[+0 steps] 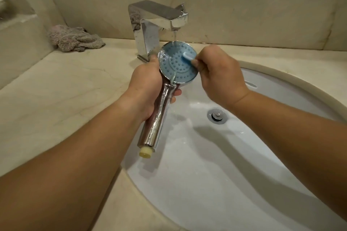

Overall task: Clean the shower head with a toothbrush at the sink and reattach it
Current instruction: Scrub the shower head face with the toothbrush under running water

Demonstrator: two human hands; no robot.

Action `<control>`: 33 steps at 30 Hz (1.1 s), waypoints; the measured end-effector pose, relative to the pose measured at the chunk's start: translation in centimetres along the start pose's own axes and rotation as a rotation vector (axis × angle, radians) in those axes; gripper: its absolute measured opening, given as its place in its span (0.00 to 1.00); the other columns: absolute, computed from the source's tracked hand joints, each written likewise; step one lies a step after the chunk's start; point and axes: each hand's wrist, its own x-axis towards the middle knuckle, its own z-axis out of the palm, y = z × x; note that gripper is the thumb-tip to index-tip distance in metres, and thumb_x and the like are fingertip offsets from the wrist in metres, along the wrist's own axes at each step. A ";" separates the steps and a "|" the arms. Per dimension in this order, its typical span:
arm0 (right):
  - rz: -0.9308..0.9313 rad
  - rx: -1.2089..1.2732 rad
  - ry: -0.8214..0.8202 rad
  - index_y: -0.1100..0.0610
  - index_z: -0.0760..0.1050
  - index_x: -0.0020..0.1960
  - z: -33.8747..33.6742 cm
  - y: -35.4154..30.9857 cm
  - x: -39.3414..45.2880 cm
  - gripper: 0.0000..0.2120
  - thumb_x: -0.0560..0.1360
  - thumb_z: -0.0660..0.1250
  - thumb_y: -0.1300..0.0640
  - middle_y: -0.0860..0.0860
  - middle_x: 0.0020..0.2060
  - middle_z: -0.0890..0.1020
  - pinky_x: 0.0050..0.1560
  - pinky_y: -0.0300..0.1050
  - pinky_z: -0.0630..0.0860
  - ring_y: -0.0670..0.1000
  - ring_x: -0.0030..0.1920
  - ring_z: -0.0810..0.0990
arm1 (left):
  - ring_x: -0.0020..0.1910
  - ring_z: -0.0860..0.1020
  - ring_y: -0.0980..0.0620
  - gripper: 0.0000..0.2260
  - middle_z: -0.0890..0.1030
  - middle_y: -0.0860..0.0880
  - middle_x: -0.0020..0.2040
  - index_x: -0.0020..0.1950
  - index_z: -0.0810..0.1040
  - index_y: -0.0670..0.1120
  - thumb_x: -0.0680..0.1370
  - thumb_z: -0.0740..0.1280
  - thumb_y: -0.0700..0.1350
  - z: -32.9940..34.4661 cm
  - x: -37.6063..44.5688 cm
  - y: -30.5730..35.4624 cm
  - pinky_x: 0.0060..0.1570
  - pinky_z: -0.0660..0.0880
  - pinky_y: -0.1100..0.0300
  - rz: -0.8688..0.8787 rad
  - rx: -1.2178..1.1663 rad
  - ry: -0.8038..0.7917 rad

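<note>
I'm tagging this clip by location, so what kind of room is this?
Most likely a home or hotel bathroom. A white basin is set into a beige stone counter, with a chrome faucet running water onto a handheld shower head. A crumpled towel lies in the corner.

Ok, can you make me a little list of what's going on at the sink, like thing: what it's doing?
left hand: grips shower head by its handle
right hand: holds toothbrush
toothbrush: bristles on the blue face
tap: running, water lands on the face's top edge
sink: wet, drain open
cloth: crumpled on the counter, left of the tap
</note>
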 end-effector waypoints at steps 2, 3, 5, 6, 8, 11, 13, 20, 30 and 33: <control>-0.125 -0.012 -0.067 0.64 0.72 0.42 0.3 -0.4 -1.0 0.08 0.78 0.63 0.61 0.55 0.36 0.73 0.28 0.46 0.65 0.54 0.31 0.68 | 0.35 0.85 0.41 0.22 0.87 0.38 0.41 0.58 0.81 0.44 0.87 0.52 0.57 0.0 0.0 0.0 0.33 0.78 0.54 0.003 -0.011 0.003; -0.142 -0.009 -0.076 0.64 0.72 0.42 0.4 -0.4 -1.3 0.08 0.78 0.63 0.61 0.56 0.36 0.74 0.27 0.46 0.66 0.54 0.31 0.69 | 0.35 0.84 0.42 0.23 0.87 0.38 0.42 0.58 0.81 0.44 0.87 0.52 0.57 0.0 0.0 0.0 0.32 0.78 0.55 0.006 -0.023 0.001; -0.066 0.007 -0.015 0.64 0.72 0.43 0.3 0.1 -0.8 0.10 0.79 0.61 0.59 0.57 0.37 0.74 0.27 0.48 0.68 0.55 0.31 0.69 | 0.35 0.84 0.42 0.22 0.87 0.38 0.42 0.57 0.80 0.44 0.87 0.52 0.57 0.0 -0.1 0.0 0.32 0.78 0.54 0.012 -0.048 0.002; -0.033 0.014 0.018 0.64 0.72 0.43 0.2 0.2 -0.5 0.10 0.80 0.61 0.59 0.57 0.37 0.74 0.27 0.49 0.69 0.55 0.31 0.69 | 0.35 0.84 0.42 0.22 0.87 0.38 0.41 0.56 0.80 0.45 0.87 0.52 0.57 0.0 -0.1 0.1 0.33 0.78 0.54 0.016 -0.057 0.007; -0.058 0.034 0.014 0.65 0.72 0.43 0.3 -0.3 -1.1 0.11 0.80 0.60 0.58 0.57 0.37 0.74 0.27 0.49 0.69 0.54 0.32 0.69 | 0.35 0.83 0.42 0.23 0.87 0.39 0.41 0.54 0.81 0.45 0.87 0.52 0.58 0.0 -0.1 0.1 0.33 0.78 0.54 0.025 -0.063 0.015; -0.186 0.048 -0.087 0.65 0.75 0.45 1.0 -1.4 -3.2 0.09 0.79 0.62 0.60 0.58 0.39 0.76 0.29 0.49 0.70 0.55 0.34 0.72 | 0.33 0.81 0.42 0.23 0.85 0.40 0.39 0.53 0.81 0.41 0.87 0.53 0.56 0.1 -0.1 0.2 0.32 0.78 0.52 0.057 -0.116 0.023; -0.187 0.020 -0.083 0.65 0.75 0.45 1.1 -1.2 -3.2 0.10 0.79 0.61 0.60 0.58 0.39 0.76 0.29 0.50 0.70 0.57 0.35 0.72 | 0.32 0.82 0.42 0.22 0.86 0.40 0.39 0.54 0.80 0.42 0.87 0.53 0.56 0.1 -0.2 0.3 0.32 0.79 0.51 0.072 -0.127 0.045; -0.140 0.041 0.002 0.65 0.73 0.43 0.8 -1.7 -2.8 0.10 0.79 0.62 0.59 0.58 0.37 0.75 0.28 0.45 0.66 0.53 0.33 0.69 | 0.33 0.84 0.44 0.24 0.87 0.41 0.40 0.56 0.81 0.44 0.87 0.51 0.57 -0.1 -0.3 0.4 0.32 0.79 0.55 0.057 -0.075 0.040; -0.015 0.065 0.019 0.64 0.72 0.43 0.8 -1.6 -2.2 0.09 0.79 0.65 0.60 0.55 0.36 0.73 0.28 0.43 0.65 0.51 0.32 0.67 | 0.35 0.85 0.42 0.23 0.87 0.38 0.43 0.58 0.79 0.44 0.87 0.50 0.57 0.0 -0.1 0.4 0.34 0.81 0.52 0.053 -0.018 0.057; 0.101 0.080 0.044 0.62 0.72 0.43 0.6 -0.6 -1.1 0.10 0.80 0.62 0.57 0.51 0.36 0.71 0.31 0.44 0.63 0.51 0.33 0.66 | 0.34 0.86 0.42 0.22 0.87 0.39 0.45 0.58 0.78 0.45 0.87 0.50 0.57 0.1 -0.2 0.5 0.33 0.81 0.53 0.068 0.004 0.055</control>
